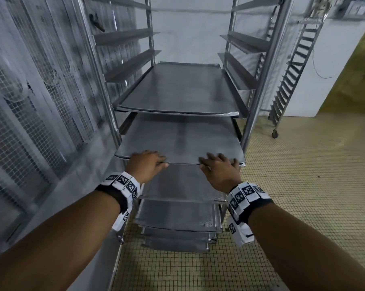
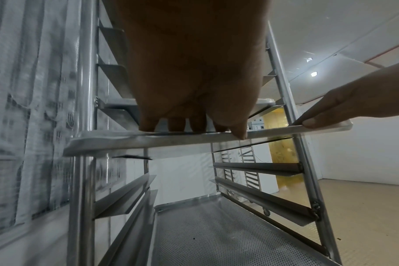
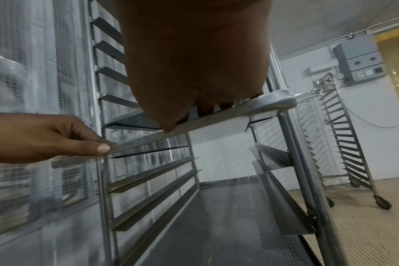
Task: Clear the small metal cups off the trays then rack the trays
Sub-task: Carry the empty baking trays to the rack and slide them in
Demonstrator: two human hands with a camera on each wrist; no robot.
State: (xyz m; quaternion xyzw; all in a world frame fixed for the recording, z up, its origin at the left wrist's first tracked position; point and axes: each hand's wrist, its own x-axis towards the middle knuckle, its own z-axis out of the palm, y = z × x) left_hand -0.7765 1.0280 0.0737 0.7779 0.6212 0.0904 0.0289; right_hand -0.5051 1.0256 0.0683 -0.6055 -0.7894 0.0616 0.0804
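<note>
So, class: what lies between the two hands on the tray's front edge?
Only bare tray rim. In the head view the left hand and right hand grip that edge apart, nothing between them.

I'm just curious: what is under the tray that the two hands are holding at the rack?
Under the held tray are empty side rails, then a perforated tray and more trays stacked lower. Both hands, left and right, grip its front edge. The lowest trays' surfaces are covered.

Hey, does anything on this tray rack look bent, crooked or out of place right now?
Slightly. The tray both hands hold sticks out of the rack, not fully seated. The front rim of the tray above bows rather than running straight, though the wide-angle lens may cause that. No spills or cups visible.
</note>
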